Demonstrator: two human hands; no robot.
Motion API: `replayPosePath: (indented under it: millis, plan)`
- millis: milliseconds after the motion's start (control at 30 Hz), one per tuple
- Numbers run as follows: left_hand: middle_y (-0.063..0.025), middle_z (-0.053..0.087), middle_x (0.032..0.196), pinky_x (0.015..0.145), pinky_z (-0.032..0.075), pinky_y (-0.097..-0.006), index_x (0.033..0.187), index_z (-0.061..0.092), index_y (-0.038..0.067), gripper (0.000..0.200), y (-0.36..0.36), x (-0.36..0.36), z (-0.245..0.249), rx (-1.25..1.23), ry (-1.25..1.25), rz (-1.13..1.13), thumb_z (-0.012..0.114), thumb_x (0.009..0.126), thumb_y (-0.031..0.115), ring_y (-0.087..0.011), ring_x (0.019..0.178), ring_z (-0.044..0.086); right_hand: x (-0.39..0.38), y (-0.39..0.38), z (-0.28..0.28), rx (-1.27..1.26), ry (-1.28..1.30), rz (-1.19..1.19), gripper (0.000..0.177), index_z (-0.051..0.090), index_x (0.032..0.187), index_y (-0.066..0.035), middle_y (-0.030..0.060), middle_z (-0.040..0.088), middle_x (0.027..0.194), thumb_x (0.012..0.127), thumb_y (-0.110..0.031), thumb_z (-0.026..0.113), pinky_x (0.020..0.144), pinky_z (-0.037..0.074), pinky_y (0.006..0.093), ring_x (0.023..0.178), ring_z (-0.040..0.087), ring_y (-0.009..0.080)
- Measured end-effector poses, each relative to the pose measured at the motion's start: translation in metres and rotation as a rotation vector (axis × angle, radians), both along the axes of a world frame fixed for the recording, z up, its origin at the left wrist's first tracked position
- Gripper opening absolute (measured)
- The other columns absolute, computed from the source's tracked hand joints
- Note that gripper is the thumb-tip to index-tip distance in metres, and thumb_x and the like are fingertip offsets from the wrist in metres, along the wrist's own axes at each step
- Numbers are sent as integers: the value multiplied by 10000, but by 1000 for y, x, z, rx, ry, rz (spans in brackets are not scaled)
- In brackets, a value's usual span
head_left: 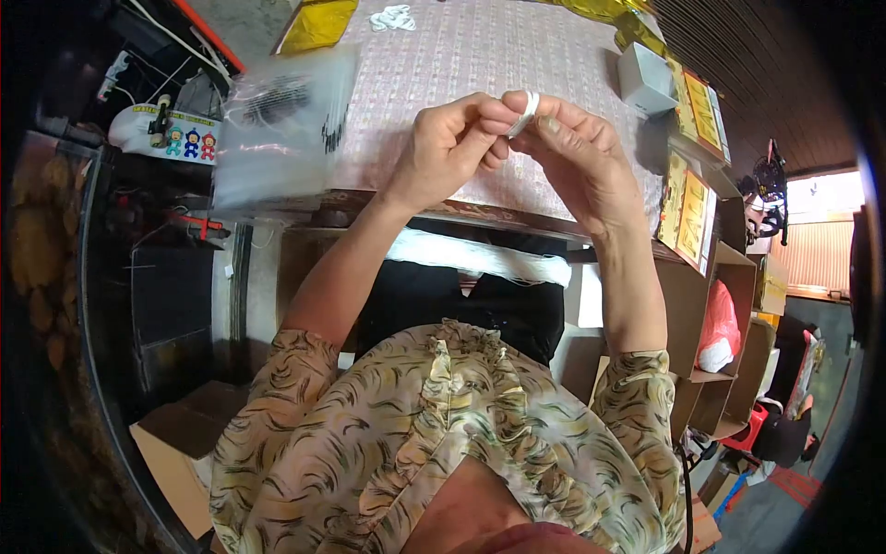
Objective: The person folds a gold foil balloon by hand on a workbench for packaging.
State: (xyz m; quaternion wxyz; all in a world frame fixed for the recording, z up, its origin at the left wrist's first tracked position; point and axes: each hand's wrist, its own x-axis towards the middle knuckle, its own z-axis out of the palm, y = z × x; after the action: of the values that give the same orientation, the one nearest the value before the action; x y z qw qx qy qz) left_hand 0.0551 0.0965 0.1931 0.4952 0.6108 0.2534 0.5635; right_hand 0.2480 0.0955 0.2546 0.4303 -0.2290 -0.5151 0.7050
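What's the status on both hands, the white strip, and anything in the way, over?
Left hand, right hand: both pinching the white strip above the table. Clear plastic bags left, apart from hands. No obstruction visible between.

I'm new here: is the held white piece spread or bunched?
Bunched: the white piece forms a slim band between left hand and right hand.
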Motion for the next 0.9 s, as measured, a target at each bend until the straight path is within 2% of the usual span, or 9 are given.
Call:
replayPosePath:
  millis: [200, 333, 433, 533, 600, 633, 733, 767, 900]
  plan:
    - [-41, 700, 887, 686, 566, -230, 1121, 661, -9, 203, -5, -1, 3, -17, 28, 80, 499, 1079, 106, -81, 771, 665, -17, -4, -2, 147, -7, -103, 342, 658, 1290, 38, 126, 726, 1182, 1027, -178, 615, 994, 508, 334, 1067, 668, 168]
    - [-48, 710, 880, 690, 570, -240, 1104, 663, -19, 215, -15, 2, 13, -67, -21, 33, 475, 1070, 80, -93, 774, 679, -20, -3, -2, 172, -96, -154, 379, 600, 1345, 62, 199, 664, 1318, 1033, -153, 592, 1112, 451, 382, 1212, 639, 236]
    - [-66, 719, 887, 697, 572, -249, 1072, 682, -26, 184, -23, -6, 26, -45, 163, -1, 520, 1024, 45, -117, 784, 699, -19, -2, -5, 148, -168, -141, 367, 603, 1341, 57, 202, 662, 1326, 1036, -145, 586, 1124, 444, 388, 1216, 640, 235]
    - [-104, 726, 908, 700, 567, -255, 1045, 701, -33, 142, -25, -21, 54, 92, 473, -112, 623, 972, 60, -140, 786, 714, -11, 3, -14, 100, -192, -128, 338, 630, 1306, 48, 183, 687, 1281, 1029, -144, 601, 1100, 462, 370, 1188, 649, 213]
    - [-132, 724, 937, 681, 557, -259, 1059, 720, -27, 169, -11, -31, 68, 564, 553, 277, 699, 920, 68, -147, 789, 712, -4, 4, -17, 161, -309, -99, 304, 664, 1257, 44, 152, 705, 1237, 1021, -142, 616, 1041, 492, 347, 1120, 667, 194]
    - [-75, 713, 1058, 752, 544, -267, 1120, 723, -11, 212, -4, -36, 73, 627, 555, 260, 694, 915, 33, -127, 872, 659, -3, -1, -11, 148, -317, -83, 266, 692, 1189, 57, 123, 731, 1146, 1005, -126, 637, 982, 508, 330, 1034, 680, 180]
    - [-93, 697, 1108, 810, 560, -284, 1183, 697, -19, 277, 5, -37, 65, 413, 525, -36, 711, 913, 39, -141, 934, 666, -5, -6, -1, 124, -357, -38, 239, 701, 1140, 72, 115, 745, 1076, 991, -108, 649, 962, 507, 321, 983, 686, 173]
    - [-90, 698, 1088, 859, 569, -295, 1186, 676, -27, 279, -1, -35, 63, 191, 414, -112, 722, 918, 37, -146, 973, 671, -3, -7, 2, 89, -374, -42, 215, 709, 1100, 83, 123, 754, 1013, 976, -85, 657, 941, 517, 311, 956, 693, 170]
    - [-94, 684, 1087, 868, 572, -289, 1126, 642, -27, 233, -5, -39, 58, 32, 340, -233, 734, 917, 14, -133, 988, 670, 2, -11, 9, 65, -389, 18, 185, 734, 1047, 79, 137, 761, 972, 948, -71, 690, 897, 534, 300, 919, 700, 160]
